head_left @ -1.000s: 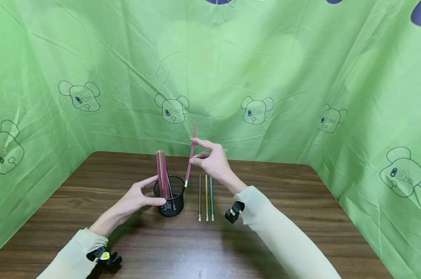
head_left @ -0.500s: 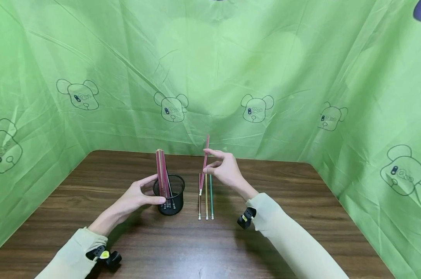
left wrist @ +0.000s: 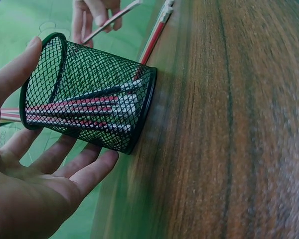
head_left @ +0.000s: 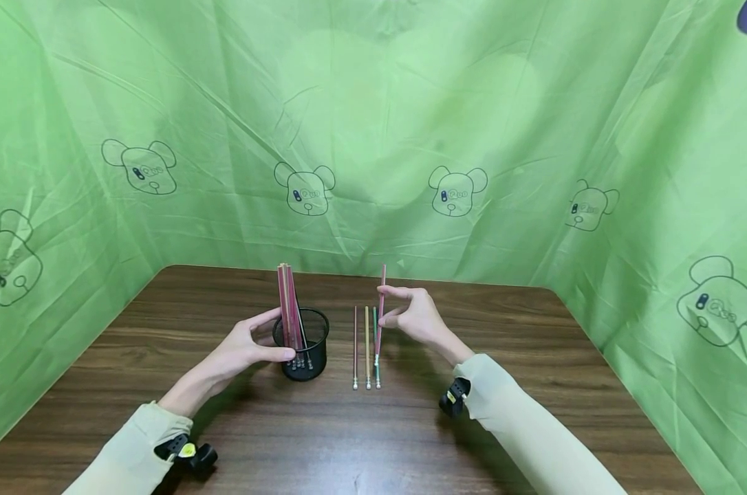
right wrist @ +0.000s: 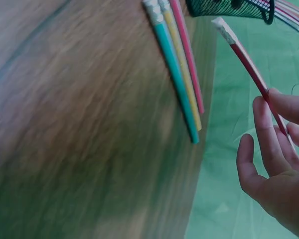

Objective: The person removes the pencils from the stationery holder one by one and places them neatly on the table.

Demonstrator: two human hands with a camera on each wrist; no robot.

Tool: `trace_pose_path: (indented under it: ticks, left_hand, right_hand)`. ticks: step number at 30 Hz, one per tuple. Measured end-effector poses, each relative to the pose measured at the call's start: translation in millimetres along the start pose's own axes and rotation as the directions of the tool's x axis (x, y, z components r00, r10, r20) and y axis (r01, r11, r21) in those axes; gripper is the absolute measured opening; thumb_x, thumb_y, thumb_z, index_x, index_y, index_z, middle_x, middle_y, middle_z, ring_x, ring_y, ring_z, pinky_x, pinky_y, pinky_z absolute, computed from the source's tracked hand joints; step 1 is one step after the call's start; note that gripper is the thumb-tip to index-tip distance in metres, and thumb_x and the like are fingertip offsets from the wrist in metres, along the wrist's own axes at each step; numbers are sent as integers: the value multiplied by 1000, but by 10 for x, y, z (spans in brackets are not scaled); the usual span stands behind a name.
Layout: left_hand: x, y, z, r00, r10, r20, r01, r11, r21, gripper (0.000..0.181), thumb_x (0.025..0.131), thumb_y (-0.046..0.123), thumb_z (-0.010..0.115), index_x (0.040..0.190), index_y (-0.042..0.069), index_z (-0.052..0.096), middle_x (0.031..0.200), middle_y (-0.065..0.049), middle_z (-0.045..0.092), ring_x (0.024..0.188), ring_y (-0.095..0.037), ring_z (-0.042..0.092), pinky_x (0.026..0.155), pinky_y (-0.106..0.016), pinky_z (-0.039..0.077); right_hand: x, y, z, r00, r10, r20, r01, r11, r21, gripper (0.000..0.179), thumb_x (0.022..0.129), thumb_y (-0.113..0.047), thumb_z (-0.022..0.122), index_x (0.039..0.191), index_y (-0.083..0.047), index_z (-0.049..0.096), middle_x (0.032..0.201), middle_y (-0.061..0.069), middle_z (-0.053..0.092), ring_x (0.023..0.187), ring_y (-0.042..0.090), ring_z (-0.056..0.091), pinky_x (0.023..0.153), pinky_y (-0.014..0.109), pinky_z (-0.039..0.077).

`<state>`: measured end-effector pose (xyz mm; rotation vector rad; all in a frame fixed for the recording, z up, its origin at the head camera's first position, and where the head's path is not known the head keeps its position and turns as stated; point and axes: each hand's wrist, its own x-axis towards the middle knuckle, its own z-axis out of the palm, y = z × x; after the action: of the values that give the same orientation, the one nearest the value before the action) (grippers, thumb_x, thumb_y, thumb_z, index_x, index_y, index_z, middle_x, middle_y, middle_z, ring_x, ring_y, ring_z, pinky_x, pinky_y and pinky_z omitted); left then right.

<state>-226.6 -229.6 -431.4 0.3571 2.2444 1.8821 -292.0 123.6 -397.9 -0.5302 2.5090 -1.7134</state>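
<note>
My left hand [head_left: 243, 354] grips the black mesh pencil cup [head_left: 314, 364], thumb at its rim and fingers around the far side. Several pencils [head_left: 286, 299], mostly red, lean inside it with their eraser ends down. In my right hand [head_left: 418, 320] a red pencil [right wrist: 249, 67] is pinched between thumb and fingers, its white eraser end pointing down. It is over the rightmost of three pencils lying side by side: a red pencil [head_left: 355, 350], a yellow pencil [right wrist: 182, 62] and a green pencil [right wrist: 175, 79].
A brown wood-grain table [head_left: 349, 440] carries everything. Green cloth [head_left: 380, 124] printed with bear heads rises behind its far edge and along both sides. Each wrist wears a small black camera, such as the right wrist camera [head_left: 455, 397].
My right hand has carried the red pencil from beside the cup rightward and lower, past the red and yellow pencils to the green one. My left hand stays on the cup.
</note>
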Motion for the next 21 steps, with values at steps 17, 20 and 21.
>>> trace_pose_path:
  ticks: [17, 20, 21]
  left_hand:
    - [-19, 28, 5, 1000, 1, 2, -1, 1000, -1, 96, 88, 17, 87, 165, 7, 32, 152, -22, 53, 134, -37, 56, 101, -31, 47]
    - [-15, 23, 4, 1000, -4, -1, 4, 1000, -1, 95, 88, 17, 87, 165, 8, 33, 152, -22, 53, 134, -37, 56, 101, -31, 47]
    - [-14, 21, 4, 1000, -4, 1, 4, 1000, -1, 95, 88, 17, 87, 165, 8, 33, 152, -22, 53, 134, -38, 56, 101, -32, 47]
  right_hand:
    - [-125, 232, -49, 991, 133, -3, -133, 987, -87, 66, 74, 8, 84, 136, -13, 73, 136, 12, 69, 46, 11, 53, 79, 31, 53]
    - [-137, 246, -37, 990, 144, 9, -143, 986, -81, 66, 74, 9, 84, 136, -10, 72, 138, 12, 68, 45, 6, 37, 64, 28, 48]
    - [-140, 253, -34, 989, 146, 11, -145, 986, -83, 66, 74, 9, 84, 136, -9, 72, 139, 11, 68, 46, 7, 35, 62, 29, 46]
